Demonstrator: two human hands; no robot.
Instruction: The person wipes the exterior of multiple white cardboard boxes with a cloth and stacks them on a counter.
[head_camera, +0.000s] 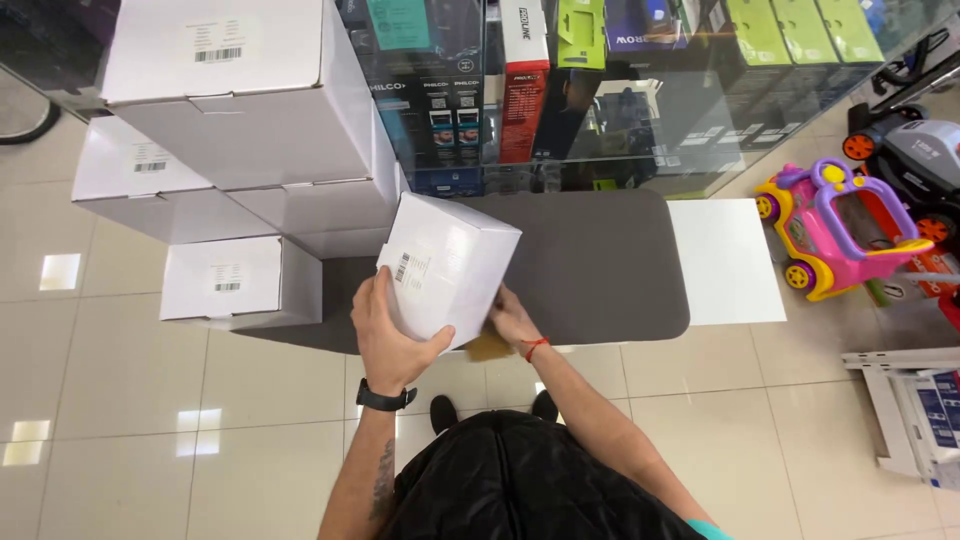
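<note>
Hands grip a white box (447, 265) over the bench (600, 260): left (390, 335) clasps its side, right (512, 320) underneath; looks mid-carry, next needs a steady set-down.

White box (452, 262) with black barcode label, grey mat (600, 260), pink-and-yellow toy car (835, 228), beige tiles (120, 400).

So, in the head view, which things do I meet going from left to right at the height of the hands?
Small white box on the floor → left hand → right hand → white panel → pink toy car.
</note>
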